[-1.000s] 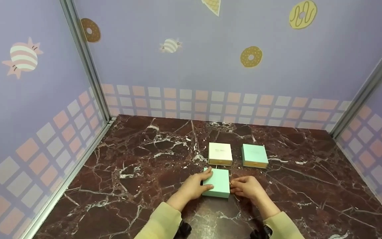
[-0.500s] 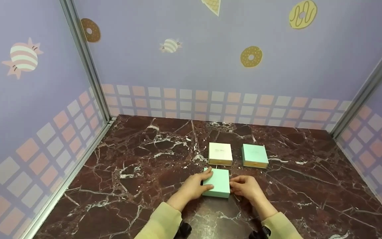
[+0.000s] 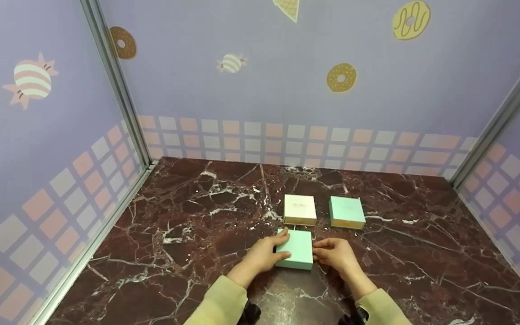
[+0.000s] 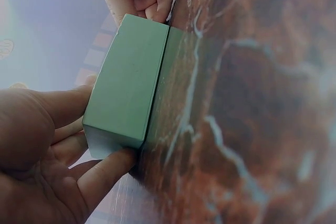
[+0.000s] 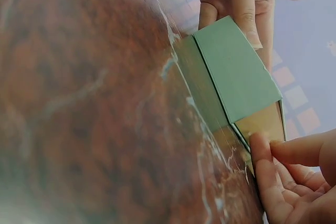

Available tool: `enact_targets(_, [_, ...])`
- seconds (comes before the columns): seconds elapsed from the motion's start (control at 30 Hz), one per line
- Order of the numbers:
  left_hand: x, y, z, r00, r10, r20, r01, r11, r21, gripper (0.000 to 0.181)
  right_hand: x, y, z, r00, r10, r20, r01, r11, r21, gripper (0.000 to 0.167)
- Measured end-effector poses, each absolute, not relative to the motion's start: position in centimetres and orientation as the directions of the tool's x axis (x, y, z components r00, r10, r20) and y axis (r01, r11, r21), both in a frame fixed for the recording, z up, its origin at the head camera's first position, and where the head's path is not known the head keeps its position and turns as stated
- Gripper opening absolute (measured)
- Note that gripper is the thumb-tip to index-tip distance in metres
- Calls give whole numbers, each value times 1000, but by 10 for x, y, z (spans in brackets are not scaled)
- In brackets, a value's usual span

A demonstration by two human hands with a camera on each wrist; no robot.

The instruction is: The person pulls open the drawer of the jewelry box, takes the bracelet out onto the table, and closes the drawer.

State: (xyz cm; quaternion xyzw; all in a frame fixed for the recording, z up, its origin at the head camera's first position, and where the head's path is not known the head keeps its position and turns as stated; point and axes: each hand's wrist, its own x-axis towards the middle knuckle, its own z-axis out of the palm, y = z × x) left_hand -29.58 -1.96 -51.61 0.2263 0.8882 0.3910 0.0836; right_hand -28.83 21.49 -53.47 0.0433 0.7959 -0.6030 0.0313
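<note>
A mint-green box lies on the marble-patterned table. My left hand grips its left side, thumb near the front corner and fingers over the back. At its right side is my right hand, fingers bent. In the right wrist view, the box shows a gold end face; the thumb and a finger of my right hand meet against it, and whatever is between the tips is hidden. The left wrist view shows my left hand around the near end of the box.
Just behind the held box sits a cream box with a gold front. To its right is another mint box, also gold-fronted. Patterned lilac panels stand at the back and both sides of the table.
My right hand has shifted very slightly at the box's right side. The left hand and all three boxes are in the same places.
</note>
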Motion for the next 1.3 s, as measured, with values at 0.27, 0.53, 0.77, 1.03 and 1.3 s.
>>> enact_targets(0.27, [-295,-19,-516,-886,462,30,329,583,743,60,-289,216,-536,-996,33,-82,88,271,-959,18])
enact_targets(0.53, [-295,-19,-516,-885,464,34,334,583,740,60,-289,219,-534,-993,17,-119,119,266,-957,19])
enact_targets(0.77, [-296,-19,-517,-885,465,39,341,587,734,60,-288,223,-531,-990,5,-138,135,246,-960,19])
enact_targets(1.03, [-296,-19,-517,-881,472,47,354,590,726,60,-290,229,-531,-988,-22,-153,143,252,-957,21])
enact_targets(1.3, [-296,-20,-516,-877,477,59,367,586,722,59,-292,233,-528,-984,-41,-173,156,264,-952,24])
